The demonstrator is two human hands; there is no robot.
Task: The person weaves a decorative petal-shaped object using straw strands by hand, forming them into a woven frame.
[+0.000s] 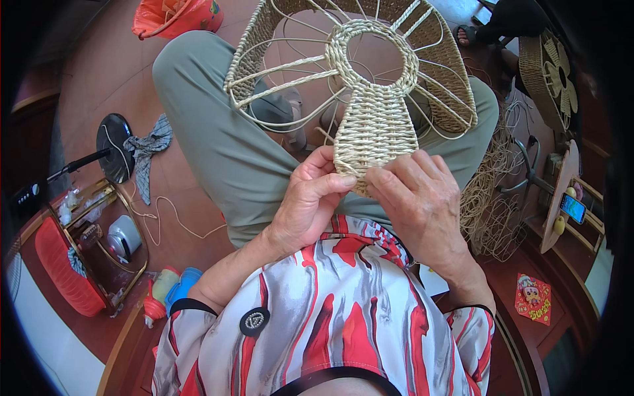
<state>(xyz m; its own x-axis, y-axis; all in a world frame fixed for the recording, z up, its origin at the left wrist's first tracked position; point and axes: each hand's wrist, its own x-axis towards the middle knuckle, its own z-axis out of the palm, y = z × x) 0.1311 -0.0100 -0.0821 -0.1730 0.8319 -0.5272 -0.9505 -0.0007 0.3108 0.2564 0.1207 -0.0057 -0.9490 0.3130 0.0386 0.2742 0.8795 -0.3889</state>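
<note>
A woven basket frame of straw-coloured cord rests across my thighs. At its centre is a thick braided ring, with wire loops fanning out from it. One petal-shaped loop is filled with dense weaving and points towards my body. My left hand grips this petal's lower left edge, thumb on top beside a short strand. On the lower right, the fingers of my right hand are pinched together against the weave. They hide the petal's tip, and whether they hold a cord end is hard to tell.
Loose cord lies heaped on the floor at right. Beyond it, another person's foot is near a second woven piece. A phone lies on a wooden stool. An orange bucket and a black round base stand left.
</note>
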